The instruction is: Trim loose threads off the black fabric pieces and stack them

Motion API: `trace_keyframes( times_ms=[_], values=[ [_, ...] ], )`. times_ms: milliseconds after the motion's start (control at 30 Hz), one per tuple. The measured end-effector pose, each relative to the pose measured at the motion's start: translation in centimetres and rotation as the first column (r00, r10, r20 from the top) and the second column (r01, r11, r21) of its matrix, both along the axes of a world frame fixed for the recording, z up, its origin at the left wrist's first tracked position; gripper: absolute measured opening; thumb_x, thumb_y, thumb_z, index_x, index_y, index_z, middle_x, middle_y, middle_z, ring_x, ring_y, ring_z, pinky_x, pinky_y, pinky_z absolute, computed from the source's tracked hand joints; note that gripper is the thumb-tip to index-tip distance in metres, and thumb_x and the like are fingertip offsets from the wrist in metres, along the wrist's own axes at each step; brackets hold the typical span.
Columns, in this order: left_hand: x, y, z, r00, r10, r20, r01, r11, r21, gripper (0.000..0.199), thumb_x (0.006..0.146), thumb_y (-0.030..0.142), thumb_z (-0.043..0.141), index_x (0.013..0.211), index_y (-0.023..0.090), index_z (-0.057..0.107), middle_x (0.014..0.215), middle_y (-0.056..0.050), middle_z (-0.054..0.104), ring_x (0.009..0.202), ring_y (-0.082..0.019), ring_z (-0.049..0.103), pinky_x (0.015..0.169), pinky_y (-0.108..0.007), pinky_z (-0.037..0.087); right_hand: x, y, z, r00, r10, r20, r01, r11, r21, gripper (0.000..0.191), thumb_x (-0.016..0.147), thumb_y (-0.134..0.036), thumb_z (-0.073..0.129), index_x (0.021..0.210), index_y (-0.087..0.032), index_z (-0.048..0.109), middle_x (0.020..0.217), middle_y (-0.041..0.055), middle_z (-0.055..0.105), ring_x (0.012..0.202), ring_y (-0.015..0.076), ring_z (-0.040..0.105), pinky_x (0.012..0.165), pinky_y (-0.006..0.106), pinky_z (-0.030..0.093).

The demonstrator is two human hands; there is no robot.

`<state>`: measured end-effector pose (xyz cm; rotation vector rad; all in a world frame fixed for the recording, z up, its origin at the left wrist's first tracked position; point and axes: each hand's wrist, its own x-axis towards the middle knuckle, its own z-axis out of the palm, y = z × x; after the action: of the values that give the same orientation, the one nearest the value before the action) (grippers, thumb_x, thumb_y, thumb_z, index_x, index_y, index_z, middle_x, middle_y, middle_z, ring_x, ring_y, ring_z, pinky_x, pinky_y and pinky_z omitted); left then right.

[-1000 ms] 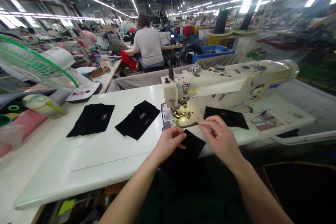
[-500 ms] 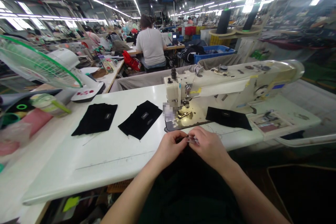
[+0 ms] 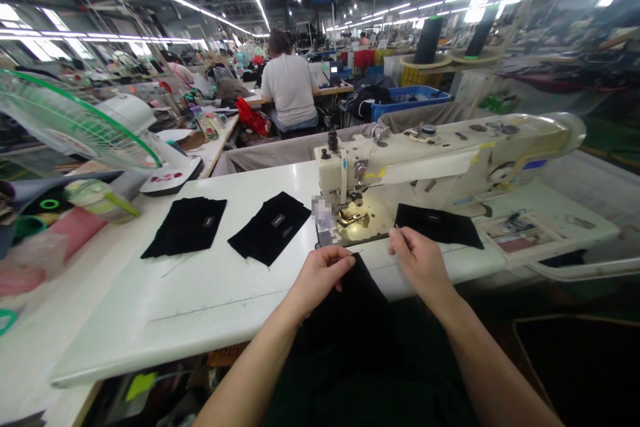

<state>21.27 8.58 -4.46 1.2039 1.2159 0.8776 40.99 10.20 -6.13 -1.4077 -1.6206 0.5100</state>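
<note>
My left hand (image 3: 325,277) pinches the top edge of a black fabric piece (image 3: 363,283) between thumb and fingers, at the table's front edge. The cloth hangs down over my dark lap, where its lower end cannot be told apart. My right hand (image 3: 420,257) is apart from that cloth, in front of the sewing machine (image 3: 410,167). Its thumb and index finger are pressed together; what they hold, if anything, is too small to make out. Close behind it lies a black fabric panel with a small label (image 3: 450,227). The machine's lit presser foot (image 3: 353,217) has no cloth under it.
Two stacks of black labelled panels, a left stack (image 3: 175,233) and a middle stack (image 3: 265,233), lie on the white table (image 3: 210,327). A green-rimmed fan (image 3: 125,120) and a lidded cup (image 3: 100,200) stand at left. Beyond sits a person in a light shirt (image 3: 290,90).
My right hand has moved right and slightly up, away from my left hand. Something small and shiny was between the hands before. My left hand keeps its pinch, and more black cloth shows.
</note>
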Motion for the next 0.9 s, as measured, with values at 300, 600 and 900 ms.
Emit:
trace_keyframes(
  times_ms=[300, 600, 900],
  values=[
    [0.4, -0.1, 0.0, 0.998, -0.021, -0.052, 0.024, 0.997, 0.07, 0.023, 0.073, 0.037, 0.07, 0.08, 0.016, 0.073, 0.071, -0.001, 0.065, 0.054, -0.01, 0.05, 0.05, -0.022, 0.041, -1.6, -1.2, -0.1, 0.921, 0.365, 0.134, -0.372, 0.928, 0.029, 0.014, 0.094, -0.03, 0.051, 0.089, -0.023, 0.063, 0.088, 0.0035, 0.067, 0.079, 0.0183, 0.062, 0.068, 0.029, 0.048],
    [0.0, 0.0, -0.2, 0.997, 0.058, 0.056, -0.056, 0.998, -0.041, 0.028, 0.067, 0.041, 0.075, 0.078, 0.016, 0.07, 0.067, 0.003, 0.058, 0.05, -0.007, 0.043, 0.045, -0.02, 0.034, -0.4, -0.8, -0.2, 0.984, 0.175, 0.043, -0.172, 0.983, -0.059, 0.03, 0.098, -0.048, 0.045, 0.1, -0.022, 0.059, 0.088, 0.0038, 0.071, 0.078, 0.0208, 0.067, 0.069, 0.031, 0.049],
    [-0.1, 0.0, -0.3, 0.999, 0.046, 0.024, -0.045, 0.999, -0.024, 0.028, 0.068, 0.04, 0.074, 0.081, 0.016, 0.072, 0.069, 0.001, 0.061, 0.051, -0.007, 0.044, 0.045, -0.019, 0.033, -0.9, -1.3, 0.1, 0.903, 0.267, 0.337, -0.333, 0.93, 0.156, 0.024, 0.098, -0.038, 0.051, 0.105, -0.021, 0.066, 0.091, 0.007, 0.071, 0.085, 0.0223, 0.066, 0.075, 0.033, 0.05]
  ],
)
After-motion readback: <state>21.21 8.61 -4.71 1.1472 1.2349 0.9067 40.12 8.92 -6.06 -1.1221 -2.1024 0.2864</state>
